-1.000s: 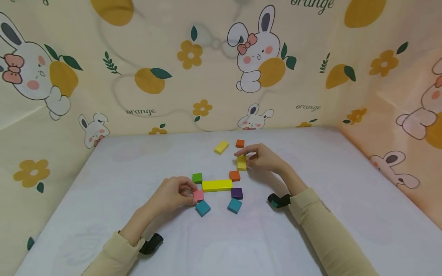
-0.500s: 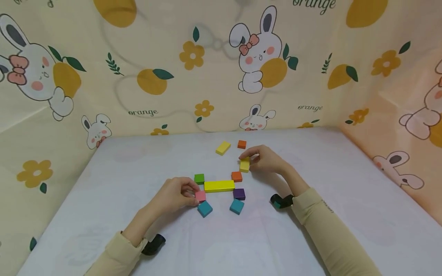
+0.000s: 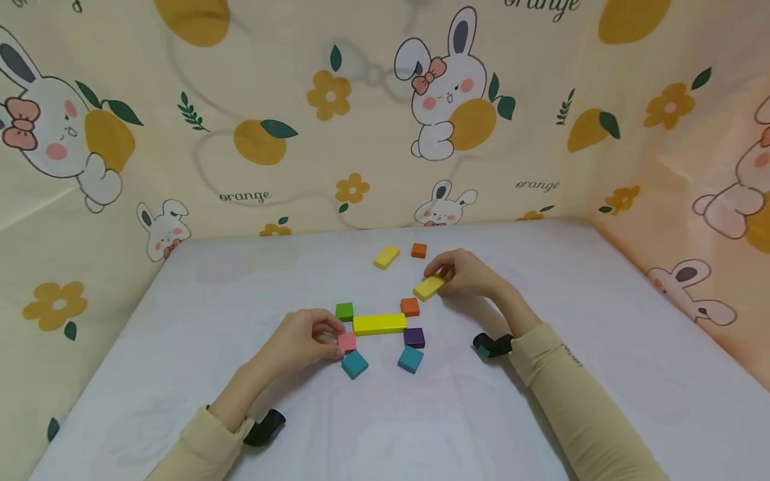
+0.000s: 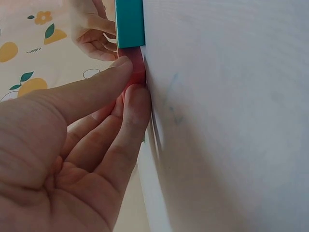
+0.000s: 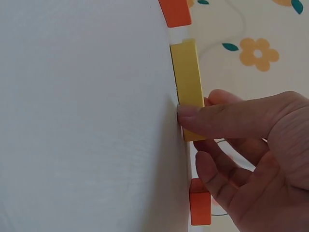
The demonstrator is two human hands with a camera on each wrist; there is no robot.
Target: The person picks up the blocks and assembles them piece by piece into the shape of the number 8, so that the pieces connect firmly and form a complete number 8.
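Observation:
My left hand pinches a pink block between thumb and fingertips; in the left wrist view a teal block adjoins it. My right hand grips one end of a pale yellow block, which lies slantwise behind an orange block. The thumb presses its side in the right wrist view. Between the hands lies a long bright yellow block, with a green block at its left end and a purple block at its right. Another teal block sits in front of the purple one.
Farther back on the white tabletop lie a second pale yellow block and a second orange block. A printed cloth backdrop with rabbits and oranges rises behind the table and along both sides.
The pale yellow block in my right hand has swung from nearly straight front-to-back to a slant and shifted slightly right. The right fingers have drawn back along it. My left hand stays on the pink block.

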